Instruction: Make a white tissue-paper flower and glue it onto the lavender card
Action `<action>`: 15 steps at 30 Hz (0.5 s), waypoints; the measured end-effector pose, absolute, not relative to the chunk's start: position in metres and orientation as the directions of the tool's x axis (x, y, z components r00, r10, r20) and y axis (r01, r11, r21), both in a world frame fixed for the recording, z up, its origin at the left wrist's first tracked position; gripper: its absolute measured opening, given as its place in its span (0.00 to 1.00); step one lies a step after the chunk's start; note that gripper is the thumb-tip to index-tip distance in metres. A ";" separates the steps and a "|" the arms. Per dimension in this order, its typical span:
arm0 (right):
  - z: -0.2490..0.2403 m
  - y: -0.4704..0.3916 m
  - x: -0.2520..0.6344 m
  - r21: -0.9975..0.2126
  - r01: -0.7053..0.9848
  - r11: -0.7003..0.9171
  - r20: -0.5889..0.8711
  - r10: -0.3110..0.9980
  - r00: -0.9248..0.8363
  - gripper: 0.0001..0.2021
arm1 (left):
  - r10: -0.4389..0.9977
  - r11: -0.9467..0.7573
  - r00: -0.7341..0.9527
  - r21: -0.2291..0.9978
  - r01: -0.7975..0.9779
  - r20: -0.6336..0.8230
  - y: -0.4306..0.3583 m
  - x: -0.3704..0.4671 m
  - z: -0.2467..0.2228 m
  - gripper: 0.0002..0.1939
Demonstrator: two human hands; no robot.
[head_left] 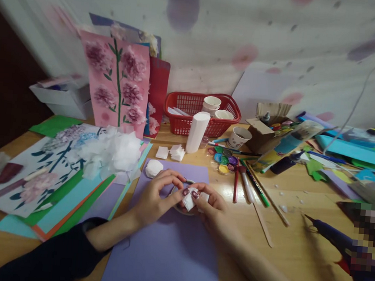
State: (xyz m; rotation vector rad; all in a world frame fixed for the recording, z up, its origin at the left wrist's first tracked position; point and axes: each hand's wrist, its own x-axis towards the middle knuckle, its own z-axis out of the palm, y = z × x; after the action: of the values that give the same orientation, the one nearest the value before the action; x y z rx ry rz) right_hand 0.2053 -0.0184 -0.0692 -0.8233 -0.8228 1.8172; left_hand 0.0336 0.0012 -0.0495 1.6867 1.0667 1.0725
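Both my left hand (156, 197) and my right hand (213, 204) pinch a small crumpled piece of white tissue (189, 201) between thumbs and fingers. They hold it over a small round bowl (181, 210), whose contents are mostly hidden by the hands. The bowl rests on a purple sheet (164, 252). A round white tissue wad (154, 168) lies at the sheet's upper left corner. Behind it are small white tissue squares (177, 152) and an upright white roll (198, 132).
A red basket (179, 124) with paper cups stands at the back. Paint pots (223, 168), brushes and a green marker (261, 192) lie right of the sheet. A glue gun (333, 236) is at far right. White tissue (117, 149) and coloured papers cover the left.
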 end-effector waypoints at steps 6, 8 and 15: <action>-0.070 -0.018 0.206 -0.831 -0.469 -0.299 -0.134 0.926 -0.353 0.14 | 0.937 -0.291 0.266 0.928 0.233 0.227 0.003 0.034 -0.052 0.07; -0.069 -0.017 0.206 -0.828 -0.475 -0.297 -0.138 0.930 -0.341 0.14 | 0.944 -0.264 0.254 0.943 0.200 0.211 0.003 0.034 -0.052 0.08; -0.072 -0.017 0.205 -0.819 -0.496 -0.289 -0.126 0.934 -0.335 0.12 | 0.931 -0.308 0.287 0.906 0.290 0.225 -0.001 0.033 -0.050 0.05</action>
State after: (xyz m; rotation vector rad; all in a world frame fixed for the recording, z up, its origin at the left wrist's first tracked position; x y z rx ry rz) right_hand 0.2051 -0.0174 -0.0715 -0.7645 -0.8488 1.7993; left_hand 0.0333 -0.0014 -0.0497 1.7724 1.1083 1.0328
